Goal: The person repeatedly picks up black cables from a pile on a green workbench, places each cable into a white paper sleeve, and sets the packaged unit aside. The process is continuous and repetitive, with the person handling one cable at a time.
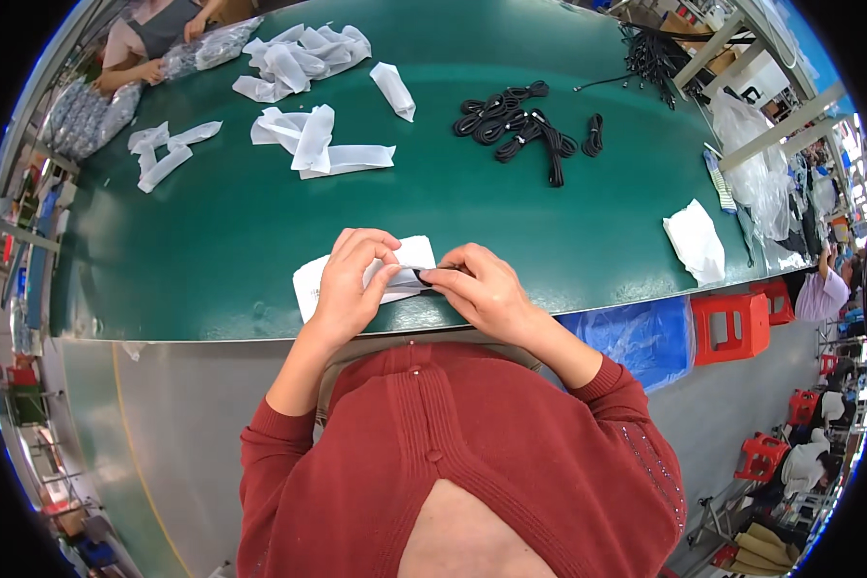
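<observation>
Near the table's front edge, my left hand [353, 287] pinches the edge of a thin white bag [415, 252] with thumb and fingers. From the right, my right hand [488, 295] is closed round a small black bundled cable [422, 277], mostly hidden by the fingers. The cable's end meets the bag's edge between my two hands; how far it is inside I cannot tell. More white bag material [307, 286] lies flat on the table under my left hand.
Coiled black cables [507, 120] lie beyond my hands on the green table [202, 275]. White packed sleeves [313, 144] are spread at the far left. A white packet [694, 243] lies right. Below the edge stand a blue bin [636, 337] and red stools [732, 326]. Another person works far left.
</observation>
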### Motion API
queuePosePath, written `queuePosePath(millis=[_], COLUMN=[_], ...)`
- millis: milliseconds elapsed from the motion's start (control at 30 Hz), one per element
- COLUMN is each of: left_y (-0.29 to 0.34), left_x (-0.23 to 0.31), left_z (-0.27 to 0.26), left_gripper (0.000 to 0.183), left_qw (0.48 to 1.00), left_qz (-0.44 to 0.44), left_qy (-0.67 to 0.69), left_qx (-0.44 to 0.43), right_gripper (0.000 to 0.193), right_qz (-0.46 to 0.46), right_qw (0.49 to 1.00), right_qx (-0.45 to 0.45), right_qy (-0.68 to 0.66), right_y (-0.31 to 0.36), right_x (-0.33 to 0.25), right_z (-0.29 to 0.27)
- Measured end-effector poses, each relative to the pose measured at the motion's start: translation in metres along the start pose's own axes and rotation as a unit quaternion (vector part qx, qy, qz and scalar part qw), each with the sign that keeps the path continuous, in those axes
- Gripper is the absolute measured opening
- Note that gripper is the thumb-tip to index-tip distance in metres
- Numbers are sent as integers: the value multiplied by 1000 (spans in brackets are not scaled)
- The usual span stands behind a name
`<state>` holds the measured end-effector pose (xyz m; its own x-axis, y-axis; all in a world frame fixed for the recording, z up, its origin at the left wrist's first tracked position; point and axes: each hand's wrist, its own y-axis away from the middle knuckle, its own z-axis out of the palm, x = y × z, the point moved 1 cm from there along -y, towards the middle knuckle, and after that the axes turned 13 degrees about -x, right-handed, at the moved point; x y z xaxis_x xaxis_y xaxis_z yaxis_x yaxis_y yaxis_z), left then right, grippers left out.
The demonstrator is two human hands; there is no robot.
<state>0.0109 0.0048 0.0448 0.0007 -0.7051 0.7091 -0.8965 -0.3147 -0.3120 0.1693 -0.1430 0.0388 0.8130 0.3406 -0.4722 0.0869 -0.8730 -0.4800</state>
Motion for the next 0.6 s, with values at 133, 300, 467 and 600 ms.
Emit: queuePosePath(millis=[133, 300, 467, 600], left_y=[-10, -39, -76, -50], left_x=[7, -19, -28, -24], left_z=[-1, -42, -123, -80], left_gripper=[7, 9, 33, 21], left_qw=[998, 964, 942, 982], left_qz=[-19, -29, -3, -16], left_qy=[54, 253, 157, 88], left_qx=[-18, 79, 297, 169], right_gripper=[26, 40, 35, 44], right_qz=[27, 76, 281, 435], right_qw=[994, 988, 900, 830], right_qx=[70, 87, 190, 54], right_qy=[-81, -107, 274, 345], right_y=[-12, -31, -10, 41], right_x=[2, 16, 125, 201], right_z=[6, 0, -44, -53])
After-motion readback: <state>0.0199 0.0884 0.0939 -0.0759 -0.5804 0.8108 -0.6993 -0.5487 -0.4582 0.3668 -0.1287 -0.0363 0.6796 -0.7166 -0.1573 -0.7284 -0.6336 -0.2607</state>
